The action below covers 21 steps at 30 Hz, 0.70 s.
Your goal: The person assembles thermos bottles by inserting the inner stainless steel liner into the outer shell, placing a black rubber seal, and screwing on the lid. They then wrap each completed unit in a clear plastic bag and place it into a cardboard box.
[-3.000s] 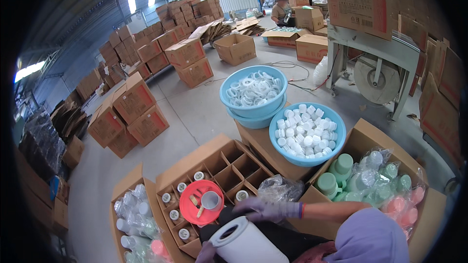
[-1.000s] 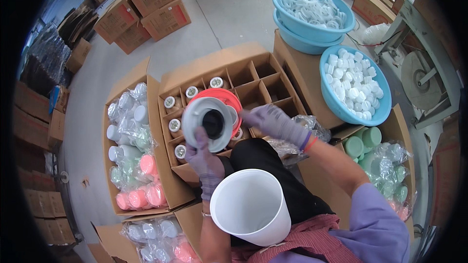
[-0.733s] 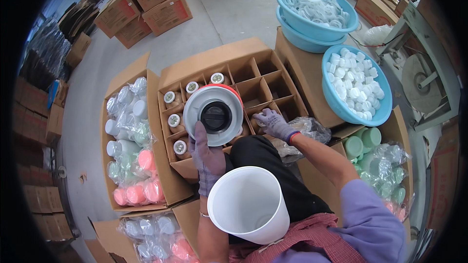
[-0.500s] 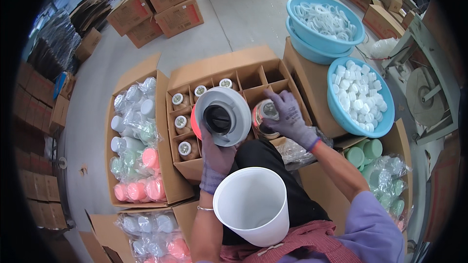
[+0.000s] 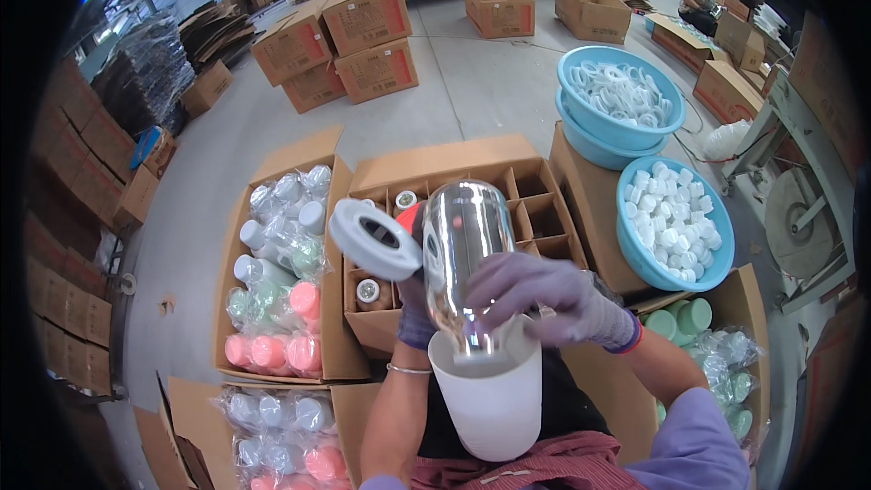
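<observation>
A silvered glass flask liner (image 5: pixel 467 249) is tipped neck down, its neck inside the mouth of a white plastic flask shell (image 5: pixel 490 408) standing at my lap. My right hand (image 5: pixel 553 299), in a grey-purple glove, has its fingers closed on the liner's lower part, slightly blurred. My left hand (image 5: pixel 415 313), gloved too, is behind the liner and largely hidden. It holds a grey ring-shaped flask top (image 5: pixel 372 240) with a dark centre. A coral-red piece (image 5: pixel 408 218) shows just behind that top. Beyond is a divided carton (image 5: pixel 445 150) with several liners in its cells.
At left, a carton (image 5: pixel 349 308) holds bagged white, green and coral plastic parts; another (image 5: pixel 340 417) is nearer. To the right, blue basins hold white rings (image 5: pixel 617 95) and white caps (image 5: pixel 671 218). A carton of green parts (image 5: pixel 694 316) stands beside my right arm. A person (image 5: pixel 699 0) sits far off.
My right hand has brought a silvered liner from the divided carton to the white shell. My left hand's grey top has shifted left and tilted. The view has risen, showing more floor.
</observation>
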Available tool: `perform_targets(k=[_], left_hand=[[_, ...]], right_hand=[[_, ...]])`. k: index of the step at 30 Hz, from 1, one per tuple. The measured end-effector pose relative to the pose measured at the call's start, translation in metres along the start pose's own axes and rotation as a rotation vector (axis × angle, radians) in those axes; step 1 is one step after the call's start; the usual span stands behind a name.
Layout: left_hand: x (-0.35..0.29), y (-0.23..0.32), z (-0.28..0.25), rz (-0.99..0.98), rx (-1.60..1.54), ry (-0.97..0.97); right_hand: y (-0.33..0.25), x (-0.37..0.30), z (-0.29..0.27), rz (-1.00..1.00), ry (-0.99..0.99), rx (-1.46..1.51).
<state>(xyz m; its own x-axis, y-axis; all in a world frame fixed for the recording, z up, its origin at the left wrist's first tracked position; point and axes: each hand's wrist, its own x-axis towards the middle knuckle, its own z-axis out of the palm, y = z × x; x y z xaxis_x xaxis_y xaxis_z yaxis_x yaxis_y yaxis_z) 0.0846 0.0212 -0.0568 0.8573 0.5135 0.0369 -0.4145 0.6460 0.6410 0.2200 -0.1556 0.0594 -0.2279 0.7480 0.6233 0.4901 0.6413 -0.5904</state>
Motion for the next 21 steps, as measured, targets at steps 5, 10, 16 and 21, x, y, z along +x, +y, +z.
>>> perform_targets(k=[5,10,16,21], left_hand=[[-0.047,0.02,-0.003,0.09,0.405,-0.021],[-0.111,0.012,-0.009,0.178,0.123,-0.008],[-0.106,0.05,-0.008,0.253,0.115,0.34],[-0.083,0.051,0.019,0.218,0.23,0.224]], right_hand=[[0.011,-0.014,0.026,0.468,0.394,-0.018],[0.019,-0.025,0.06,0.827,0.1,0.749],[0.011,0.017,0.056,0.847,-0.681,-0.053],[0.003,0.018,0.062,0.193,0.194,-0.446]])
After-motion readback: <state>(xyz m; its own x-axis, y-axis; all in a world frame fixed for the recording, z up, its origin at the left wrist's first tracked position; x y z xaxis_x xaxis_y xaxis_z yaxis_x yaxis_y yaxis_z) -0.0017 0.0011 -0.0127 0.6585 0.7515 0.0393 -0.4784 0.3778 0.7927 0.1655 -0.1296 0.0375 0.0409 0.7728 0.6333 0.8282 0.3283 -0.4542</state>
